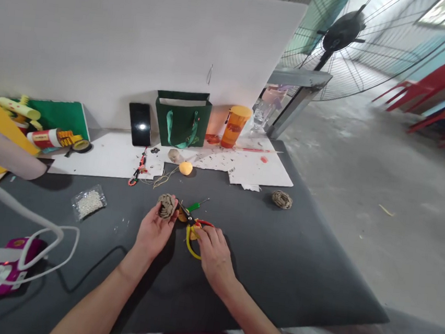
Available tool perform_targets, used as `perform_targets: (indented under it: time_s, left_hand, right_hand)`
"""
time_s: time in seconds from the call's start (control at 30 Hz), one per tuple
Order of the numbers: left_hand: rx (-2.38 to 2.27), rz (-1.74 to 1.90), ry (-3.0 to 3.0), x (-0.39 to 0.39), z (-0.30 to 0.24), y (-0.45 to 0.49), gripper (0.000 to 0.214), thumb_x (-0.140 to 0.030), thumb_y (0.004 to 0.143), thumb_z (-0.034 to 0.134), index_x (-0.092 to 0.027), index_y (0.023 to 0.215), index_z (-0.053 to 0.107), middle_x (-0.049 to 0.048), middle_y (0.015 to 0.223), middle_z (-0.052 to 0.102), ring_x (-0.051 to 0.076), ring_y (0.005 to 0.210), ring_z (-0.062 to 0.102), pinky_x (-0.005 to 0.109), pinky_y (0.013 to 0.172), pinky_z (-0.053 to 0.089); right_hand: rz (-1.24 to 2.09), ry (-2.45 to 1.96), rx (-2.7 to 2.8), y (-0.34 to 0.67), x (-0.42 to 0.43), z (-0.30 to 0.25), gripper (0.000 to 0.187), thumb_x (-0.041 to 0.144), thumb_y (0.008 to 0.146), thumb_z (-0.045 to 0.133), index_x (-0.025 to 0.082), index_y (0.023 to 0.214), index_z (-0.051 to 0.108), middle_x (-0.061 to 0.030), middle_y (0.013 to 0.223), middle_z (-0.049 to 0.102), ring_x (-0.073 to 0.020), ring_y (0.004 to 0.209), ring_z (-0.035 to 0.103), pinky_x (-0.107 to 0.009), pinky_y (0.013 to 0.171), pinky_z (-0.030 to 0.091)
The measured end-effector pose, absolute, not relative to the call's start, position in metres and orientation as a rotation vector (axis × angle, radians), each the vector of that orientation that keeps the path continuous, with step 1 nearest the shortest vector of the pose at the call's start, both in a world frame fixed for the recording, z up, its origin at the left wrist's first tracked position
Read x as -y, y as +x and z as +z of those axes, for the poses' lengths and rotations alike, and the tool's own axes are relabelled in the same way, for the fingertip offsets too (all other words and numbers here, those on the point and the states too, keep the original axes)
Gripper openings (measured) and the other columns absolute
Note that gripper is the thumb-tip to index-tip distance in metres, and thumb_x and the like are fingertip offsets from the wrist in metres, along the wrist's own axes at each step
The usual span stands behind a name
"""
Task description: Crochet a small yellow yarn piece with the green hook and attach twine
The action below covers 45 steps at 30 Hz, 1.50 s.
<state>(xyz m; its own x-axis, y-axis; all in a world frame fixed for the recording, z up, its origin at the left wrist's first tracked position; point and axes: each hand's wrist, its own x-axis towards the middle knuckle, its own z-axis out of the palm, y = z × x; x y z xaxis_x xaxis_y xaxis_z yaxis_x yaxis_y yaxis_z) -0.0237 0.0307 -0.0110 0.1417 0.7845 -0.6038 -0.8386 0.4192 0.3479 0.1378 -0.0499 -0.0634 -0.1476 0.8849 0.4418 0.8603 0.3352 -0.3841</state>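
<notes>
In my left hand (156, 230) rests a brown-grey woven piece shaped like a rosette (167, 206), gripped by the fingers and thumb. My right hand (214, 254) is closed at the handles of a pair of scissors (190, 220), one handle yellow and one red. The dark blades point up and left, close to the rosette. Behind the scissors lies a green-handled tool with a thin metal shaft (194, 207). Small yellow-orange pieces lie around the scissors, partly covered. A similar brown woven piece (282, 199) sits alone at the right.
A bag of white beads (89, 202) lies left, near a white cable (49, 224) and a purple packet (10, 267). Along the back stand a phone (140, 124), a green paper bag (182, 119) and an orange cup (235, 127). A yellow ball (185, 168) lies before them.
</notes>
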Motion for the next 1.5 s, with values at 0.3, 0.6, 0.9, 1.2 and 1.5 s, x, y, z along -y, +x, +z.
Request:
perform_targets:
  time_s: [0.3, 0.6, 0.9, 1.2, 1.5]
  left_hand:
    - [-0.803, 1.237, -0.064, -0.038, -0.005, -0.035, 0.025, -0.017, 0.094, 0.045, -0.015, 0.093, 0.07, 0.0088, 0.098, 0.075, 0.018, 0.095, 0.07, 0.03, 0.082, 0.054]
    - [-0.893, 1.169, -0.031, -0.033, -0.001, -0.031, 0.017, -0.012, 0.089, 0.055, -0.015, 0.081, 0.069, 0.0031, 0.075, 0.074, 0.014, 0.062, 0.067, 0.027, 0.065, 0.055]
    - [-0.955, 1.157, 0.416, -0.04, -0.009, -0.047, 0.031, -0.019, 0.065, 0.082, -0.013, 0.095, 0.074, 0.007, 0.09, 0.075, 0.016, 0.078, 0.068, 0.025, 0.073, 0.052]
    - [-1.28, 1.214, 0.798, -0.051, -0.015, -0.064, 0.044, -0.027, 0.056, 0.086, -0.016, 0.097, 0.075, 0.007, 0.092, 0.075, 0.022, 0.087, 0.067, 0.03, 0.081, 0.049]
    - [-1.002, 1.12, 0.68, -0.038, -0.008, -0.051, 0.044, -0.025, 0.063, 0.084, -0.018, 0.105, 0.074, 0.0069, 0.097, 0.075, 0.018, 0.086, 0.067, 0.03, 0.084, 0.049]
  right_hand:
    - [0.14, -1.545, 2.059, 0.142, 0.048, -0.051, 0.027, 0.008, 0.094, 0.043, 0.017, 0.109, 0.062, -0.0124, 0.099, 0.062, -0.0259, 0.087, 0.055, -0.041, 0.077, 0.053]
    - [0.219, -1.513, 1.874, 0.138, 0.01, -0.025, 0.017, 0.014, 0.094, 0.048, 0.018, 0.103, 0.062, -0.0098, 0.097, 0.066, -0.0246, 0.091, 0.058, -0.038, 0.083, 0.048]
    - [0.183, -1.722, 1.93, 0.113, -0.034, -0.041, 0.002, 0.02, 0.083, 0.063, 0.017, 0.084, 0.063, -0.0102, 0.086, 0.064, -0.0277, 0.083, 0.058, -0.038, 0.074, 0.045]
    - [0.108, -1.689, 1.955, 0.104, -0.031, -0.042, 0.014, 0.027, 0.091, 0.059, 0.016, 0.098, 0.062, -0.0118, 0.093, 0.065, -0.0288, 0.087, 0.057, -0.041, 0.078, 0.043]
    - [1.063, -1.216, 1.267, 0.101, -0.014, -0.029, 0.034, 0.041, 0.091, 0.057, 0.019, 0.117, 0.058, -0.0097, 0.102, 0.069, -0.0218, 0.092, 0.066, -0.034, 0.078, 0.053]
